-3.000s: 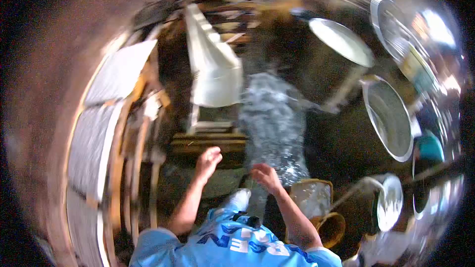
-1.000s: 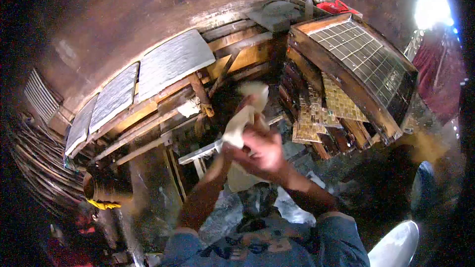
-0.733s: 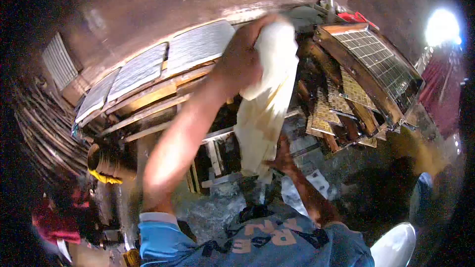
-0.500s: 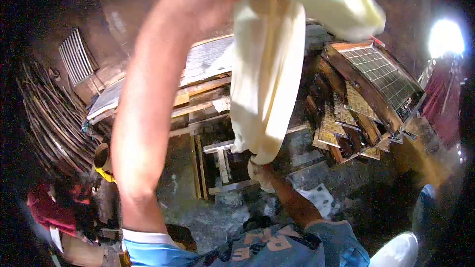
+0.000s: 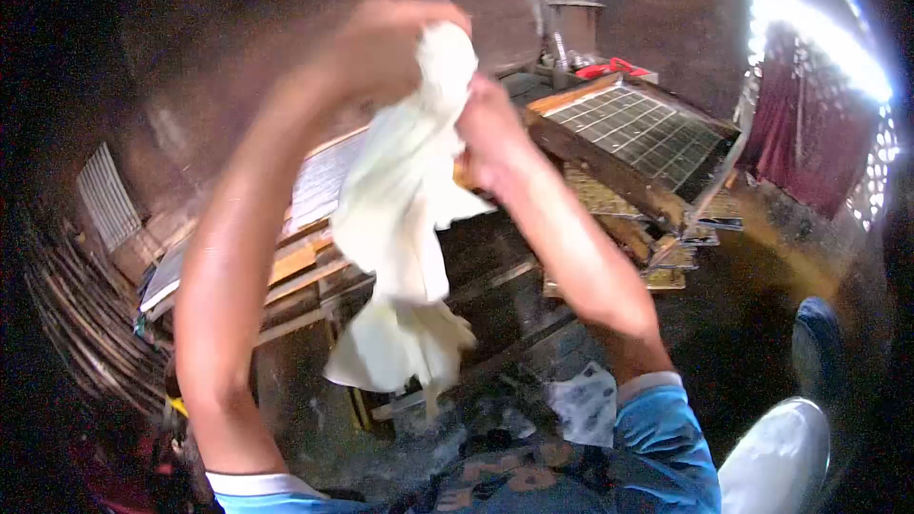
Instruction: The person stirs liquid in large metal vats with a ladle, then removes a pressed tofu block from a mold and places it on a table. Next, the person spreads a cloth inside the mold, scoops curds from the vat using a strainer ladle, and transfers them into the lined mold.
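Observation:
A pale cream cloth (image 5: 390, 200) hangs in loose folds in front of me, its top bunched into a knot-like lump and its lower end flared out. High up, my left hand (image 5: 405, 33) is closed round the bunched top from the left side. My right hand (image 5: 490, 133) grips the same cloth just below and to the right, with the fingers partly hidden and blurred. The two hands are close together at about head height. Behind the cloth's left edge shows a pale, panel-topped wooden table (image 5: 324, 181).
A wooden frame with a gridded panel (image 5: 647, 128) rests on stacked patterned boards (image 5: 609, 190) at the right. Long thin poles (image 5: 86, 324) lean at the far left near a corrugated panel (image 5: 108, 195). A maroon curtain (image 5: 795, 133) hangs by the bright opening. A rounded white object (image 5: 776, 462) is low right.
My right hand has risen from low near my body to beside my left hand. The cloth, stretched down between them before, is now bunched at the top and hangs loose. The view has shifted.

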`<state>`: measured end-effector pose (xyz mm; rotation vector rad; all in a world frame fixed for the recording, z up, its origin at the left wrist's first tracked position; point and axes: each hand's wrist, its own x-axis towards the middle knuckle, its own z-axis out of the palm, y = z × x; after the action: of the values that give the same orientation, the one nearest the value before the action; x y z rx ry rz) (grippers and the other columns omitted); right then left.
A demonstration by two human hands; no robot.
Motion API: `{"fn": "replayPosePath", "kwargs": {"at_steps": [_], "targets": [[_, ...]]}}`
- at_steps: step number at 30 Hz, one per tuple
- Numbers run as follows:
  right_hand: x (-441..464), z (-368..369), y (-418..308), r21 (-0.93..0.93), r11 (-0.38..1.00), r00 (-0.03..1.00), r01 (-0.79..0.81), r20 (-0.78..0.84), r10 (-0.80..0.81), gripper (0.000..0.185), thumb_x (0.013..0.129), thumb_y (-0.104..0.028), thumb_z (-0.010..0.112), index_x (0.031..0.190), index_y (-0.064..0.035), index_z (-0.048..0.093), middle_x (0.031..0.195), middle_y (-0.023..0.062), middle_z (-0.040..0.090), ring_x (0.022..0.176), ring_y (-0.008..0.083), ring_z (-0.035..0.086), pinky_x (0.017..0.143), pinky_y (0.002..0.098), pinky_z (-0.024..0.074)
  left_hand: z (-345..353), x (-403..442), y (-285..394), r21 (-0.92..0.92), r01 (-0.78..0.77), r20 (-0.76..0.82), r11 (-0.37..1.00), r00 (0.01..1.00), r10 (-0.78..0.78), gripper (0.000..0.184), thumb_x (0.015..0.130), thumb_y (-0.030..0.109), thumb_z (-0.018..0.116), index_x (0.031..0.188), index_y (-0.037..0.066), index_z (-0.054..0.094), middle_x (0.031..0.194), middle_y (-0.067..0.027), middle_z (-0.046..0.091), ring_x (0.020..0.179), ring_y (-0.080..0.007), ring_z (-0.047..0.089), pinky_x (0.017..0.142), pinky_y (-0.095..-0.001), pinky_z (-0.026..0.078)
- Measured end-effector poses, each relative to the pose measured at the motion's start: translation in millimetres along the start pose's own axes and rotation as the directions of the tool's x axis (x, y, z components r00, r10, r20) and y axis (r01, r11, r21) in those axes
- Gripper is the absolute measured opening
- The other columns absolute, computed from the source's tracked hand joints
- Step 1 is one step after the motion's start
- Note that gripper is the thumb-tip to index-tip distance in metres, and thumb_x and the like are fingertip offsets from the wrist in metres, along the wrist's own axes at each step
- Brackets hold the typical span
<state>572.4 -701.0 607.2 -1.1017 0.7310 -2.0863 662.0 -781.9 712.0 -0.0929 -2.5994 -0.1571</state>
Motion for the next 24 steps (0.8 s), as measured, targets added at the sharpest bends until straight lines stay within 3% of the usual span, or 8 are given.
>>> {"fn": "replayPosePath", "kwargs": {"at_steps": [5,9,11,13,14,16,19,24], "targets": [[74,-71,-159,-0.434,0.732,0.828,0.525,0.062,-0.557,0.023,0.081,-0.009,0.054,0.103,-0.0004,0.055,0.094,0.0095,0.062,0.076,0.0187,0.063,0.066,0.0345,0.053,-34,43,74,-0.286,-0.046,-0.265,0.957,0.964,-0.033,0.064,0.073,0.01,0.064,0.131,0.011,0.038,0.12,-0.0139,0.051,0.103,-0.0172,0.054,0.09,-0.0291,0.042],[93,-113,-254,-0.129,0.596,0.609,0.793,0.203,-0.766,0.03,0.076,0.0,0.062,0.104,-0.0038,0.052,0.091,0.0061,0.06,0.079,0.0146,0.058,0.069,0.0274,0.0488,61,72,28,-0.783,-0.05,-0.302,0.621,0.902,-0.308,0.043,0.075,0.017,0.066,0.115,0.01,0.052,0.098,-0.0038,0.06,0.088,-0.0134,0.056,0.077,-0.0274,0.045],[157,-225,-283,-0.66,0.275,0.552,0.699,0.254,-0.794,0.038,0.067,-0.001,0.053,0.105,-0.0001,0.055,0.095,0.0131,0.063,0.083,0.021,0.063,0.069,0.0317,0.0505,159,84,19,-0.564,-0.115,-0.356,0.818,0.927,-0.115,0.025,0.073,0.011,0.067,0.095,0.009,0.054,0.085,-0.0004,0.055,0.082,-0.0137,0.054,0.072,-0.0273,0.044],[165,-304,-275,-0.913,-0.01,0.591,0.407,0.272,-0.759,0.031,0.067,-0.012,0.059,0.093,0.0042,0.058,0.088,0.0166,0.063,0.073,0.0236,0.063,0.063,0.0341,0.051,237,96,67,-0.906,0.288,0.083,0.31,0.84,-0.536,0.029,0.07,0.009,0.067,0.094,0.008,0.051,0.093,-0.0017,0.051,0.088,-0.0144,0.05,0.081,-0.0293,0.042],[164,-351,-267,-0.978,-0.12,0.9,0.17,0.203,-0.387,0.032,0.064,-0.015,0.061,0.088,0.005,0.06,0.085,0.019,0.063,0.073,0.026,0.063,0.065,0.0348,0.0505,305,109,69,-0.926,0.331,0.149,0.181,0.761,-0.631,0.047,0.07,0.02,0.066,0.112,0.01,0.048,0.108,-0.0074,0.05,0.103,-0.02,0.048,0.088,-0.0352,0.039],[126,-375,-242,-0.754,-0.645,0.989,0.125,0.041,0.144,0.044,0.064,-0.023,0.063,0.1,0.0014,0.059,0.095,0.0263,0.06,0.084,0.033,0.062,0.071,0.0431,0.0501,460,131,66,-0.869,0.419,0.084,0.265,0.651,-0.755,0.039,0.076,0.025,0.058,0.113,0.014,0.049,0.111,-0.0034,0.054,0.104,-0.0205,0.05,0.076,-0.0356,0.045],[28,-376,-214,-0.999,-0.032,0.979,0.039,0.044,-0.2,0.043,0.069,-0.022,0.065,0.106,-0.0009,0.059,0.099,0.0192,0.062,0.091,0.0302,0.061,0.079,0.039,0.0474,553,139,95,-0.858,0.511,0.376,-0.052,0.557,-0.74,0.043,0.075,0.021,0.059,0.115,0.014,0.047,0.109,-0.0038,0.054,0.101,-0.0208,0.051,0.076,-0.0352,0.045],[-83,-449,-197,-0.981,0.178,0.911,-0.079,-0.143,-0.387,0.034,0.076,-0.002,0.058,0.109,0.0042,0.054,0.096,0.0077,0.061,0.084,0.0151,0.056,0.076,0.0281,0.0444,605,137,117,-0.816,0.547,0.512,-0.187,0.535,-0.672,0.05,0.071,0.016,0.059,0.119,0.013,0.045,0.105,-0.0044,0.055,0.098,-0.0212,0.052,0.076,-0.0346,0.045]]}}
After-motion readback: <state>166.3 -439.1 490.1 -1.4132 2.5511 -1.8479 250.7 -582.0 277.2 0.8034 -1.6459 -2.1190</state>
